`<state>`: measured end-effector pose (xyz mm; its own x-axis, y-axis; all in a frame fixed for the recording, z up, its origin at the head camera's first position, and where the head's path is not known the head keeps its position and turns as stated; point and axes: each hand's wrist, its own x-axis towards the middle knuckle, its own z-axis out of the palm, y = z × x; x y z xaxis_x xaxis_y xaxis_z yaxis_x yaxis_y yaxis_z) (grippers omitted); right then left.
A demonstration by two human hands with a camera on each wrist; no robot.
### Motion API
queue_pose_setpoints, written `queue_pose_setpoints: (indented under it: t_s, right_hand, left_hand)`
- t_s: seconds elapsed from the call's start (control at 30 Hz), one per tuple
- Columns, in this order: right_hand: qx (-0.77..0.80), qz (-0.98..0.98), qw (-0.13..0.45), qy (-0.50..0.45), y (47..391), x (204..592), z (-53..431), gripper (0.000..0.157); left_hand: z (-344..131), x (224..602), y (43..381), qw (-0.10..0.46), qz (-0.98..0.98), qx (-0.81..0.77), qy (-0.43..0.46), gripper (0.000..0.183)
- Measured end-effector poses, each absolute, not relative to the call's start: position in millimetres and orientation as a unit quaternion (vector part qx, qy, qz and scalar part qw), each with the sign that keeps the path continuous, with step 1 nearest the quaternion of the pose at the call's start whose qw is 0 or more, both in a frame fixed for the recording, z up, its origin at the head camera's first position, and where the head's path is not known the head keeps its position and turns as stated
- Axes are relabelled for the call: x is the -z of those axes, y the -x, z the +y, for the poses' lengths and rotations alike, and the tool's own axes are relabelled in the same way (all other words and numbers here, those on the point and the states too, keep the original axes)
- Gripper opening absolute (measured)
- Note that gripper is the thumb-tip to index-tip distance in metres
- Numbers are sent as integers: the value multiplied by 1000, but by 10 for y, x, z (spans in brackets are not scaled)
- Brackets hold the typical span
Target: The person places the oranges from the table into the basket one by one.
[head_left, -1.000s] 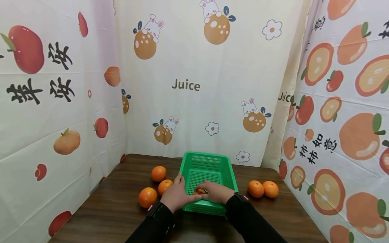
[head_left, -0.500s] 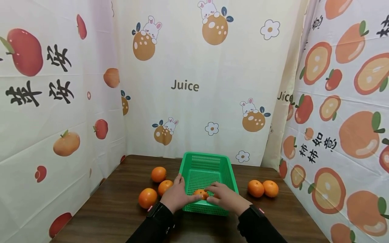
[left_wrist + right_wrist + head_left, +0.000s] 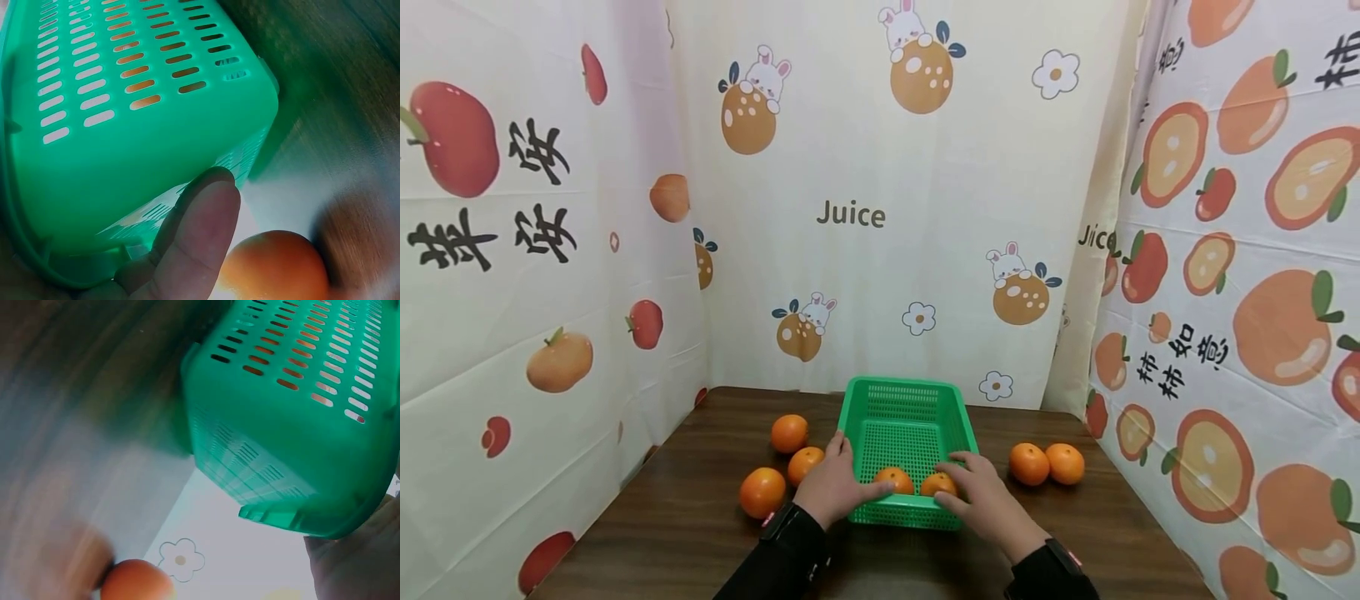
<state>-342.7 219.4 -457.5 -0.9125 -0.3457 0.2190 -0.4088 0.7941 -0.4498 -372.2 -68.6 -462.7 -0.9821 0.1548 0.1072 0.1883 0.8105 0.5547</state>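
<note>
A green plastic basket (image 3: 904, 515) with slotted walls stands on the table in front of me. Two oranges lie inside along its near wall: one orange (image 3: 893, 478) left of centre, another orange (image 3: 937, 484) at the near right corner. My left hand (image 3: 831, 492) grips the basket's near left corner, thumb over the near rim, fingers (image 3: 203, 234) along the outside wall. At the near right corner is my right hand (image 3: 992, 505), its fingers spread over the second orange and its thumb by the rim. Its fingertips are mostly hidden in the right wrist view.
Left of the basket lie a back orange (image 3: 789, 433), a middle orange (image 3: 803, 463) and a front orange (image 3: 763, 492). To its right, two touching oranges sit on the brown table (image 3: 1120, 525), one orange (image 3: 1028, 464) beside another orange (image 3: 1065, 464). Printed curtains (image 3: 857, 275) surround the table.
My right hand has moved right, off the left orange to the near right corner, bringing the second orange into sight. The left hand keeps its place on the basket.
</note>
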Motion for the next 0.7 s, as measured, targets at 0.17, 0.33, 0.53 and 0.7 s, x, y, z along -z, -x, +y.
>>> queue_pose_setpoints:
  t_s: [0.17, 0.33, 0.53, 0.7]
  right_hand:
    - [-283, -941, 100, -158, 3399, 4622, 2271, 47]
    - [-298, -935, 160, -110, 3444, 4585, 2432, 44]
    - [-273, -942, 186, -63, 3506, 4560, 2646, 43]
    - [-238, -950, 200, -27, 3548, 4600, 2776, 46]
  left_hand:
    - [-674, 4668, 3745, 28, -950, 298, 87, 125]
    - [-679, 4692, 3758, 27, -947, 307, 92, 124]
    - [-684, 4683, 3761, 30, -948, 303, 92, 124]
    - [-680, 4687, 3757, 31, -948, 304, 90, 123]
